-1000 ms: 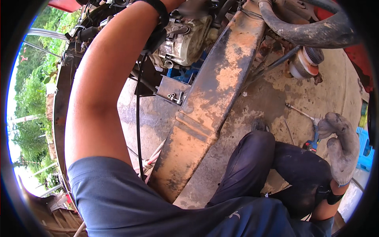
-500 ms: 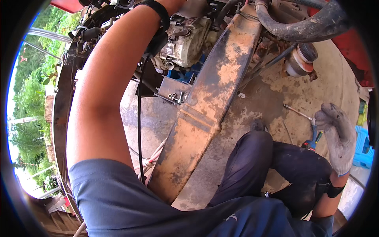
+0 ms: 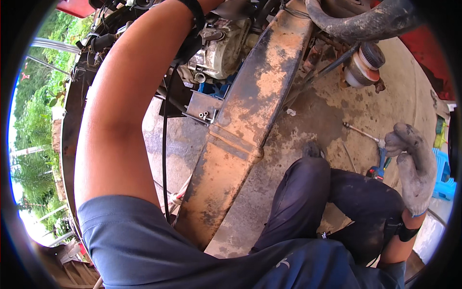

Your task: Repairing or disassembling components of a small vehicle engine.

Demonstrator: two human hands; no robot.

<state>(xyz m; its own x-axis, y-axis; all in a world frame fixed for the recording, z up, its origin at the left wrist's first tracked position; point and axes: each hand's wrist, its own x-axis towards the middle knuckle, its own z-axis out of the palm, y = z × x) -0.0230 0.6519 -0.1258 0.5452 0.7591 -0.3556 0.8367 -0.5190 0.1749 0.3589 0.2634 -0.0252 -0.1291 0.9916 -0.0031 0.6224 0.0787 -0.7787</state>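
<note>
My left hand [image 3: 210, 5] reaches to the top edge, beside the dirty metal engine casing [image 3: 216, 53]; its fingers are hidden. A thin black cable hangs below that forearm. Beside the arm runs a rusty, tan-stained steel beam [image 3: 240, 125]. My right hand [image 3: 409, 161], in a grubby pale glove, hovers empty at the right by my bent knee, its fingers loosely curved and apart from the thumb. Behind it on the concrete lie a blue cordless tool [image 3: 378, 169] and a long socket extension [image 3: 361, 131].
A thick black hose [image 3: 356, 26] curves over a reservoir with a black cap [image 3: 361, 65]. A bracket with nuts [image 3: 202, 108] is left of the beam. Blue plastic [image 3: 442, 176] and red bodywork [image 3: 423, 58] are at the right, greenery outside at far left.
My right hand has risen slightly. My left arm stays up beside the engine. The whole scene has shifted a little upward and left in the picture.
</note>
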